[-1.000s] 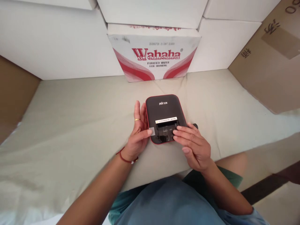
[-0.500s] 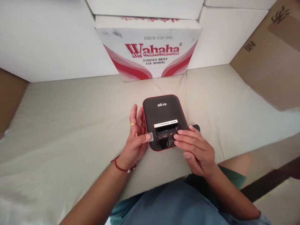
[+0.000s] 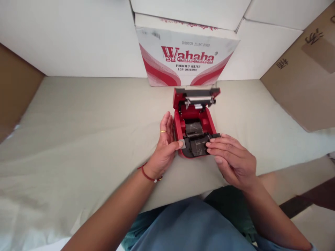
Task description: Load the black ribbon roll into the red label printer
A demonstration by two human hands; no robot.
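Observation:
A small red and black printer (image 3: 209, 119) lies on the pale cloth with its lid (image 3: 180, 97) raised, a roller showing under it. Dark, shiny sheet material (image 3: 194, 129) lies in the red bay and across the front. My left hand (image 3: 167, 146) holds the printer's left side, thumb on the grey latch button (image 3: 182, 143), its other fingers stretched along the wall. My right hand (image 3: 232, 158) rests flat fingertips on the front right corner, fingers extended and side by side. The hand partly hides that corner.
Behind the printer stands a white and red water carton (image 3: 188, 59), among large white boxes (image 3: 86, 38). A brown cardboard box (image 3: 300, 80) is at the right, and another brown box (image 3: 18, 87) at the left. Pale cloth (image 3: 91, 122) covers the surface.
The printer's lid has swung up and back, exposing the red inside. Both hands stay at the printer's sides. The whole view has shifted slightly.

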